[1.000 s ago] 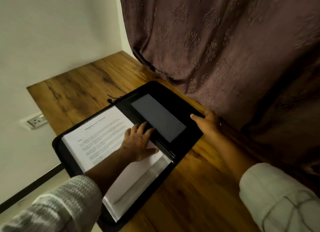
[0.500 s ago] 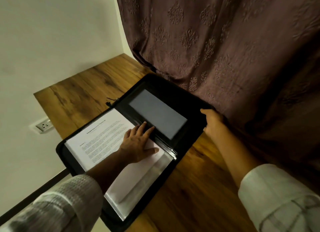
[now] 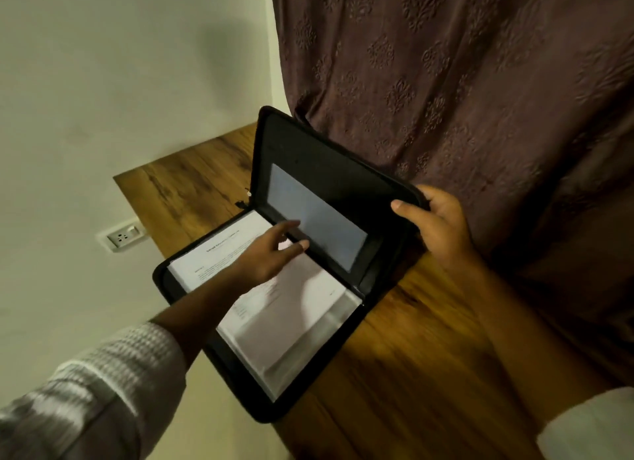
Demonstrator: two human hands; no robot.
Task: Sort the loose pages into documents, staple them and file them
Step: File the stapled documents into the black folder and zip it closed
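A black zip folder [image 3: 319, 171] lies on the wooden table [image 3: 411, 356], its lower half flat and its right cover raised steeply. My right hand [image 3: 435, 226] grips the raised cover's outer edge, thumb on the inside. Printed white pages [image 3: 274, 308] lie stacked in the flat half. My left hand [image 3: 271, 250] hovers just over the pages near the spine, fingers stretched out and blurred, holding nothing. A grey pocket panel [image 3: 315, 216] shows on the inside of the raised cover.
A brown patterned curtain [image 3: 463, 82] hangs right behind the folder and over the table's far side. A pale wall [image 3: 103, 99] with a socket [image 3: 121, 236] stands left. The table's left edge runs under the folder, which overhangs it.
My right hand has taken the folder's right cover by its edge and lifted it from flat to steeply raised. My left hand has risen off the pages.
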